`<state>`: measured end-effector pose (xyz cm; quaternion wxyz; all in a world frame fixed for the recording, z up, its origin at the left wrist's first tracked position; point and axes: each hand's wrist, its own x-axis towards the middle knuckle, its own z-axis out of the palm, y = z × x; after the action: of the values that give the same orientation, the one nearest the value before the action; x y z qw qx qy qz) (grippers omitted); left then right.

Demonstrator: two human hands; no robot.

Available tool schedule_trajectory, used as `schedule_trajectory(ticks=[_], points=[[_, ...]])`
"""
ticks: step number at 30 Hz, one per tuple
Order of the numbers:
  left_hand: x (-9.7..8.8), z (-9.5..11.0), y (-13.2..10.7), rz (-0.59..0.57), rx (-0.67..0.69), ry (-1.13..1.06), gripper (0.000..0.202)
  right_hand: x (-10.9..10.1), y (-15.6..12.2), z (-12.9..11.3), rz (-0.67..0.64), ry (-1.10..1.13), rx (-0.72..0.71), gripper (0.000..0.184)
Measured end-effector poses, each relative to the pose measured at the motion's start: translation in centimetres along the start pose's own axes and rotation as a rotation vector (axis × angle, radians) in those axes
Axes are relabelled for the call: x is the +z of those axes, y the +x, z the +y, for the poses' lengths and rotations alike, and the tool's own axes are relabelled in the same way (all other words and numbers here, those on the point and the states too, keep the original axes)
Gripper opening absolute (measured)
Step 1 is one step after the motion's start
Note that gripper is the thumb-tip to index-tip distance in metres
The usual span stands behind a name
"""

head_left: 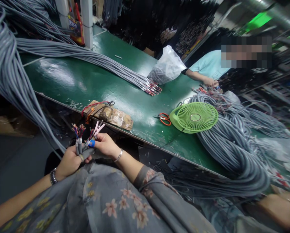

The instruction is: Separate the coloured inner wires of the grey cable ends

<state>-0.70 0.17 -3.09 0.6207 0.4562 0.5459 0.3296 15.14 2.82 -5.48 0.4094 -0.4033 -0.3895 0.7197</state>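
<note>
Clutches a cluster of gray cables (pixel 80 150) in the left hand (pixel 70 161), with fingers curled around the sheaths, low before the body and just off the near edge of the green table (pixel 140 106). Points their stripped, many-colored wire ends (pixel 78 129) upward above the fist. Pinches a pale pink piece (pixel 98 129) in the right hand (pixel 107 145), just beside those ends, with a blue wrap (pixel 91 143) on one digit; cannot tell what the small piece is. Wears a dark band (pixel 53 176) on the left wrist and a silvery bracelet (pixel 119 155) on the right. Has close ahead, at the table's near edge, a taped block (pixel 114 117) with red and black wires, then, farther right, orange-handled scissors (pixel 164 118) beside a green fan (pixel 195 117). Faces a long cable bundle (pixel 98 61) laid across the table, ending near a whitish plastic bag (pixel 167 64). Shares the table with a co-worker in a light blue top (pixel 206 63), seen beyond a thick coil of cable (pixel 234 155). Has another person's blurred forearm (pixel 275 207) at lower right.
</note>
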Motion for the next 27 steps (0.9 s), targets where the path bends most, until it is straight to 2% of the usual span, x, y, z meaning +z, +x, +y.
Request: schedule_trajectory(ticks=[3, 7, 11, 13, 18, 20, 27], points=[[0.0, 0.2, 0.0, 0.014, -0.023, -0.066, 0.023, -0.5, 0.1, 0.3, 0.006, 0.045, -0.004, 0.039], [0.2, 0.2, -0.1, 0.123, -0.067, -0.251, 0.027, -2.2, 0.0, 0.5, -0.030, 0.210, 0.087, 0.036], [0.5, 0.5, -0.3, 0.184, -0.097, -0.367, 0.029, -3.2, 0.3, 0.4, 0.033, 0.329, 0.164, 0.034], [0.7, 0.8, -0.3, 0.191, -0.094, -0.387, 0.029, -2.9, 0.6, 0.3, 0.068, 0.313, 0.139, 0.040], [1.3, 1.7, -0.1, 0.157, -0.047, -0.395, 0.027, -1.7, 1.4, 0.3, 0.203, 0.216, -0.061, 0.048], [1.4, 2.0, 0.0, 0.166, -0.053, -0.405, 0.027, -1.4, 1.4, 0.4, 0.239, 0.215, -0.097, 0.049], [1.8, 2.5, -0.1, 0.180, -0.055, -0.427, 0.033, -0.9, 1.4, -0.3, 0.171, 0.414, 0.040, 0.044]])
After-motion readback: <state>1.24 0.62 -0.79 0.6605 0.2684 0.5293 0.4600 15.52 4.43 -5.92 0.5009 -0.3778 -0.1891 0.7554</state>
